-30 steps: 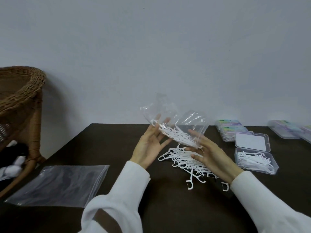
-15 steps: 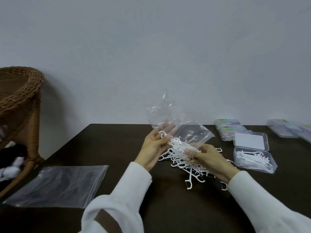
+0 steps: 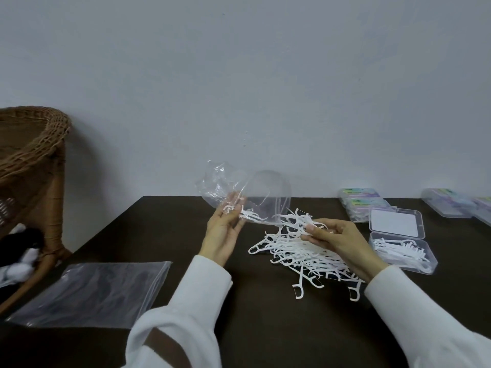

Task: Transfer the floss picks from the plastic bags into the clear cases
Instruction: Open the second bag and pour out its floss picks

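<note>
My left hand (image 3: 222, 235) holds up a crumpled clear plastic bag (image 3: 239, 189) with a few white floss picks left in it. My right hand (image 3: 340, 243) pinches a bunch of floss picks (image 3: 297, 220) drawn out of the bag's mouth, just above a loose pile of floss picks (image 3: 295, 253) on the dark table (image 3: 265, 328). To the right lies an open clear case (image 3: 402, 251), its tray part-filled with picks and its lid (image 3: 396, 224) folded back.
A flat empty plastic bag (image 3: 90, 290) lies at the front left. Closed cases (image 3: 361, 201) with coloured labels sit along the back right, with more cases (image 3: 451, 205) at the far right. A wicker chair (image 3: 32, 160) stands left of the table.
My right hand has pulled a bunch of picks out of the bag to the right. My left hand has moved the bag left, and the bag is nearly empty.
</note>
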Motion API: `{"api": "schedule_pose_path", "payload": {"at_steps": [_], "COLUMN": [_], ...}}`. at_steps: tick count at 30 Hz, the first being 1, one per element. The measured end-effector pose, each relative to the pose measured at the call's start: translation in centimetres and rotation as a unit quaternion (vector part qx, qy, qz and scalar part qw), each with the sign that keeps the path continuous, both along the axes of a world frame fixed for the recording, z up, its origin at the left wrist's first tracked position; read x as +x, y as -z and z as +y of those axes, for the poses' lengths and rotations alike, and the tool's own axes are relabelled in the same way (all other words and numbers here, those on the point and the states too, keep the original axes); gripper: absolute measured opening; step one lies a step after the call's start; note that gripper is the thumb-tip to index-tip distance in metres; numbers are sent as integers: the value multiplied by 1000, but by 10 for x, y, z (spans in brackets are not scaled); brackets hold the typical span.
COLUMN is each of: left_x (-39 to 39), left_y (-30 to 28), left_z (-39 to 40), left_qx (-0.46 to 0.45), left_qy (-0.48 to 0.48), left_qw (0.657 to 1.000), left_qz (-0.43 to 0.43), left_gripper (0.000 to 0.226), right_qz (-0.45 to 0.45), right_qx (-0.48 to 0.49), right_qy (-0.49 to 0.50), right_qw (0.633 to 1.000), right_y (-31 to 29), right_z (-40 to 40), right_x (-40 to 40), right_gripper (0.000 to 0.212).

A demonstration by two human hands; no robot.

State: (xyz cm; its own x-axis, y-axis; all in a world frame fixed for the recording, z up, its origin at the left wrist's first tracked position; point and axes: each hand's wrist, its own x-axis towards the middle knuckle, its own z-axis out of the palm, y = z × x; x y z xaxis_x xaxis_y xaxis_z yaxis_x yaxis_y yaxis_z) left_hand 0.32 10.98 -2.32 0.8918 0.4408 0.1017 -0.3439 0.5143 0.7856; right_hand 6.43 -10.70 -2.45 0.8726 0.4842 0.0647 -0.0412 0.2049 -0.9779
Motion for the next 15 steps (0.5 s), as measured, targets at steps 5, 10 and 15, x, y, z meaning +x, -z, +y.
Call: {"api": "schedule_pose_path", "payload": {"at_steps": [5, 10, 15], "left_x": [-2, -5, -6], "left_y": [0, -2, -3], "left_z": [7, 7, 4], "left_qx": [-40, -65, -66], "left_qy": [-23, -27, -14], "left_qw": [999, 997, 998], "left_qz": [1, 2, -4], "left_gripper": [36, 33, 33], "right_qz": [-16, -138, -149], "right_qx": [-58, -237, -220], "right_qy": [16, 60, 15], "right_qw": [998, 960, 964], "right_y": [2, 7, 4], "right_z": [-9, -12, -11], "right_x": [7, 14, 12], "right_gripper": [19, 25, 34]}}
